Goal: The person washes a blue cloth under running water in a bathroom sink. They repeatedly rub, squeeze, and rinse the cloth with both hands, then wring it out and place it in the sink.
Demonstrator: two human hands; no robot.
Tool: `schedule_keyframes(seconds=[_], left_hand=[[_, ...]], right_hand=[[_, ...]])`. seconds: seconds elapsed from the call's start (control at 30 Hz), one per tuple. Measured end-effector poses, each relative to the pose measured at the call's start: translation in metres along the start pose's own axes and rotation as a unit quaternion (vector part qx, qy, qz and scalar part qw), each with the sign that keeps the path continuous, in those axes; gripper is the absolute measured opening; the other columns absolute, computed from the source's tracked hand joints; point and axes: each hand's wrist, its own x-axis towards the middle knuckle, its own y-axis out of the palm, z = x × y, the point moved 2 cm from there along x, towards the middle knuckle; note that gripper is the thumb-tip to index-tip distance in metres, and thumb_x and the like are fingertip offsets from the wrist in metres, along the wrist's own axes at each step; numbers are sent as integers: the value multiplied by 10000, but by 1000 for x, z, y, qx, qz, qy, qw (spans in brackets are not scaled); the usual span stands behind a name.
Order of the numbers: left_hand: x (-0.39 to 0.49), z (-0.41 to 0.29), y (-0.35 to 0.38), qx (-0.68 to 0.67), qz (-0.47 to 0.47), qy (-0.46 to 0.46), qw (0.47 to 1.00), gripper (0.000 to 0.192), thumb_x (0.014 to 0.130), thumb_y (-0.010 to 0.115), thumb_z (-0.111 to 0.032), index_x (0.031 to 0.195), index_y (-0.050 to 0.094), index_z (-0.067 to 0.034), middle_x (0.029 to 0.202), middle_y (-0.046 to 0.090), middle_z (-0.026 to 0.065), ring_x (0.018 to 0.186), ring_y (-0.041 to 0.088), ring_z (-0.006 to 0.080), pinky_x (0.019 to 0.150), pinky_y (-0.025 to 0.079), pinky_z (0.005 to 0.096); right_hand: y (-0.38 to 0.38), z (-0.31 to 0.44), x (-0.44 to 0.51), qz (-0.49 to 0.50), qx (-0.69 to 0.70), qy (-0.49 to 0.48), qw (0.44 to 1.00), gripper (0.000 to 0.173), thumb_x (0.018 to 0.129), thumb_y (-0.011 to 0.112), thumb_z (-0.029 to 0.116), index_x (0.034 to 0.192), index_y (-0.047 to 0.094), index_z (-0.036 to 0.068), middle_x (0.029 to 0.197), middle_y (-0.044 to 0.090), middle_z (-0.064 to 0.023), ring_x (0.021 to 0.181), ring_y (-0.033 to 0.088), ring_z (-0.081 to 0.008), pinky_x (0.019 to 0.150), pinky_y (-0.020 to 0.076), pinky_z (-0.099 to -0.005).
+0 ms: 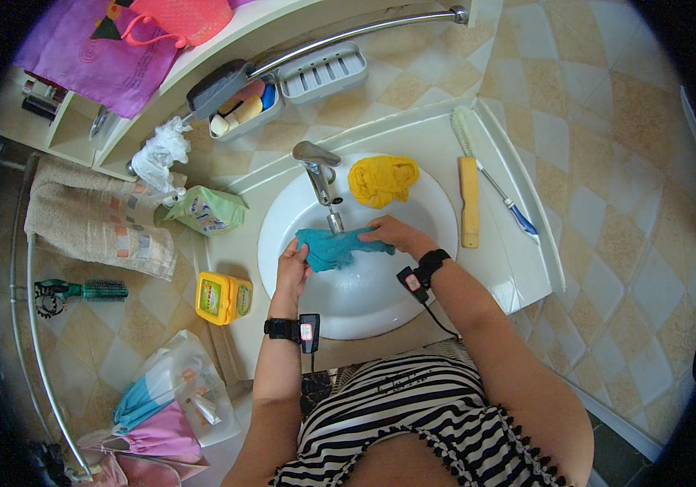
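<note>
A wet teal cloth [330, 248] is stretched between my two hands, just below the spout of the chrome faucet [317, 167]. My left hand [293, 268] grips the cloth's left end, thumb on top. At the other end, my right hand [398, 234] pinches the cloth with its fingers. Water seems to run off the cloth into the white oval sink [354, 325], where the surface looks wet and splashed. Behind my right hand, a bunched yellow cloth [383, 181] rests on the sink's back rim, right of the faucet.
Right of the sink lie a yellow bar-shaped block [469, 202] and a long-handled brush [509, 201]. On the left stand a yellow tub [220, 298] and a green pouch [211, 210]. Soap boxes [322, 72] and a metal rail [354, 39] are mounted on the wall behind.
</note>
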Motion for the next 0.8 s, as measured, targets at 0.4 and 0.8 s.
schedule_keyframes(seconds=[0.4, 0.8], left_hand=[[53, 97, 35, -416, 89, -193, 884, 323, 859, 372, -352, 981, 460, -66, 945, 519, 121, 848, 506, 271, 721, 419, 473], [37, 79, 52, -229, 53, -158, 959, 263, 850, 400, -303, 964, 460, -73, 885, 523, 99, 793, 515, 239, 672, 436, 398]], right_hand=[[102, -14, 29, -173, -267, -264, 911, 311, 738, 524, 268, 920, 484, 19, 865, 526, -186, 832, 521, -293, 678, 428, -386], [75, -6, 40, -280, -245, -86, 924, 304, 803, 426, 304, 897, 440, 15, 777, 559, -213, 713, 559, -339, 626, 442, -388]])
